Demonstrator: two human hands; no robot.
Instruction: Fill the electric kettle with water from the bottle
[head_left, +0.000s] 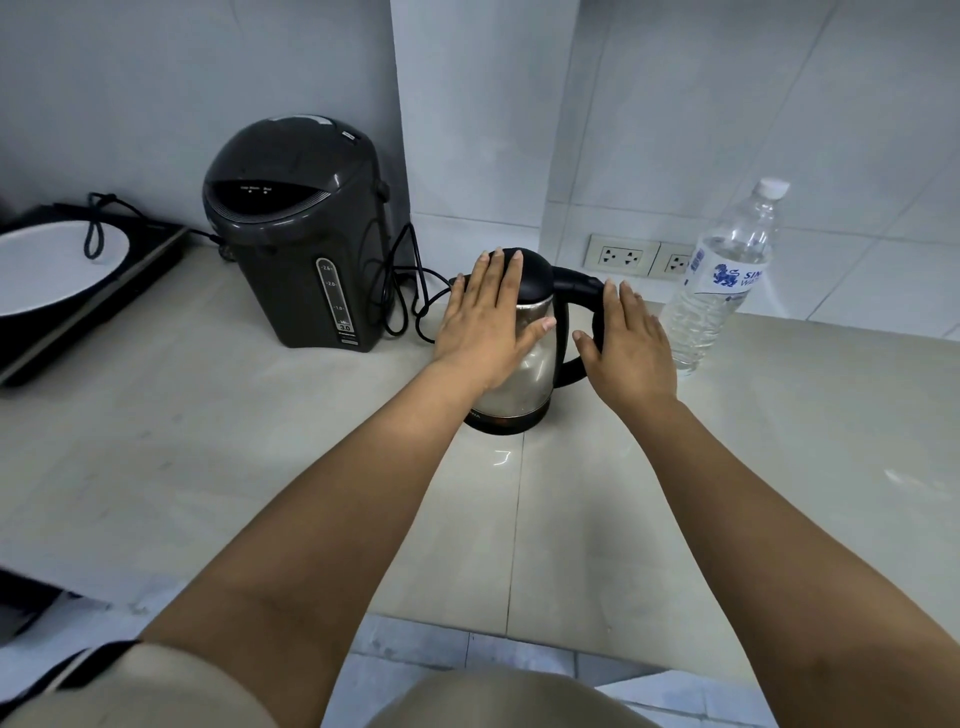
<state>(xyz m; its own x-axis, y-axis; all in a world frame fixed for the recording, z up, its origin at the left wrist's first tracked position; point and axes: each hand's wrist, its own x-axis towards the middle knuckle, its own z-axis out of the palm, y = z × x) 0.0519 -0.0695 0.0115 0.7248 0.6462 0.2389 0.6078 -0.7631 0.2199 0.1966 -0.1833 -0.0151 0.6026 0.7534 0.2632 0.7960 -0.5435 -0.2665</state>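
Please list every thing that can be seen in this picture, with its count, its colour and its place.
electric kettle: one, steel with black lid and handle, middle of the counter
water bottle: one, clear with white cap, capped, right of the kettle
hot water dispenser: one, dark grey, back left
black cord: one, between dispenser and kettle
induction cooker: one, black with a white plate, far left
wall sockets: two, white, behind the kettle
counter: one, pale beige
left hand: one, open, over the kettle body
right hand: one, open, by the handle

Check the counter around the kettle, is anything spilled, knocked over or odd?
Nothing stands out. The kettle and water bottle stand upright, the bottle capped, and the counter looks dry.
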